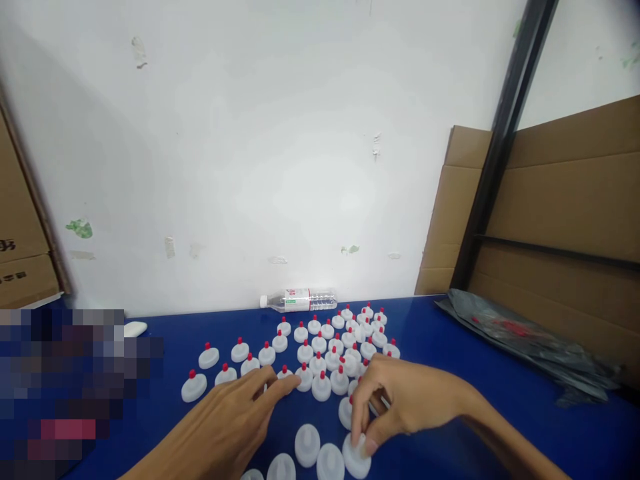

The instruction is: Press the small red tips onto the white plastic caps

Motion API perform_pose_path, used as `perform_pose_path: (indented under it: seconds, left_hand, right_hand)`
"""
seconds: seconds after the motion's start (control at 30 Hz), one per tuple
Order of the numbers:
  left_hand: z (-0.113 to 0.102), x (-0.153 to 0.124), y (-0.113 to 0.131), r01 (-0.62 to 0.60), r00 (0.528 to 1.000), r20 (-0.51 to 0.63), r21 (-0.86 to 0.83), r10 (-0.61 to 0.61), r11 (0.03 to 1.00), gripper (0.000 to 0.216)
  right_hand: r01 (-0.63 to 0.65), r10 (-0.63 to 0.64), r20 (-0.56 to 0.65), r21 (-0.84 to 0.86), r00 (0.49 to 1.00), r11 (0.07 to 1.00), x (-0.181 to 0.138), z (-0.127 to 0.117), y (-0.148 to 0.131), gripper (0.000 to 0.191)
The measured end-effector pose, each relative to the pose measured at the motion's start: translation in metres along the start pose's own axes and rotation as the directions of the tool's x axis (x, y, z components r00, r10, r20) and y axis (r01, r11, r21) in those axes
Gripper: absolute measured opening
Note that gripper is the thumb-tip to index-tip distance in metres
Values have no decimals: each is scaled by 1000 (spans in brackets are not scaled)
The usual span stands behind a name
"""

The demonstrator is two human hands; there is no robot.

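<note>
My right hand (pixel 400 400) pinches a round translucent white plastic cap (pixel 357 457) between thumb and fingers, low at the table's near side. My left hand (pixel 240 413) hovers over the near left pieces, thumb and index finger apart. Its fingertips are beside a white cap with a red tip (pixel 285 373), and partly cover it; whether they touch it I cannot tell. Many white caps with red tips (pixel 321 387) stand upright beyond both hands. Closer to me lie several white caps with no red tip showing (pixel 307 445), some cut off by the frame edge.
A clear plastic bottle (pixel 300 300) lies on its side against the white wall (pixel 280 133). Grey plastic bags (pixel 530 340) lie on the blue table (pixel 420 327) at right. Cardboard (pixel 565 200) and a dark metal post (pixel 493 153) stand at right; a cardboard box (pixel 25 220) is at left.
</note>
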State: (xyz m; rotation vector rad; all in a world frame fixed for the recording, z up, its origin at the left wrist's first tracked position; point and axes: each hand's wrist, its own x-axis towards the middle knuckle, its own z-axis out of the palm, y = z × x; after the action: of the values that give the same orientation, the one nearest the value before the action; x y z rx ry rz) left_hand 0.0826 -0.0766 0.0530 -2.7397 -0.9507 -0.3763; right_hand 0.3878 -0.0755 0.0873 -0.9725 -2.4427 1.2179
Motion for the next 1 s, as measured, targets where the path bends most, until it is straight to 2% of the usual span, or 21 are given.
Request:
perform_pose_path:
  seconds: [0.1, 0.2, 0.3, 0.37, 0.47, 0.53, 0.67, 0.8, 0.93, 1.0]
  left_hand:
    - [5, -1, -2, -15, 1000, -13, 24, 15, 1000, 79]
    - [12, -2, -4, -23, 997, -79, 28, 25, 999, 75]
    - [15, -2, -4, 7, 977, -212, 45, 3, 999, 70]
    - [14, 0, -2, 25, 949, -316, 55, -7, 998, 61]
    - [11, 3, 2, 8, 901, -433, 57, 18, 998, 48]
    - [10, 3, 3, -19, 883, -467, 54, 42, 998, 45]
    - [17, -2, 2, -45, 908, -418, -6, 38, 999, 46]
    - [22, -6, 4, -61, 920, -391, -50, 36, 997, 48]
    - [18, -2, 9, -98, 907, -415, -34, 75, 995, 47]
    - [17, -1, 10, -111, 900, -426, -18, 93, 994, 45]
  right_hand:
    - [75, -85, -149, -69, 985, 995, -3, -4, -10, 18]
    - [97, -79, -266, 57, 961, 994, -3, -4, -15, 19]
    - [129, -60, -377, 159, 924, 979, 5, 4, -10, 20]
    - [164, -109, -457, 82, 883, 983, 12, 11, -6, 17]
    - [169, -219, -523, -142, 824, 975, 22, 21, 1, 10]
    - [178, -328, -514, -319, 793, 931, 25, 28, 4, 7]
    - [232, -522, -364, -602, 771, 764, 28, 42, 9, 8]
    - [239, -565, -333, -662, 755, 710, 29, 49, 11, 14]
    - [260, -599, -369, -654, 710, 711, 31, 48, 13, 19]
    - [243, -591, -384, -654, 709, 716, 32, 48, 13, 22]
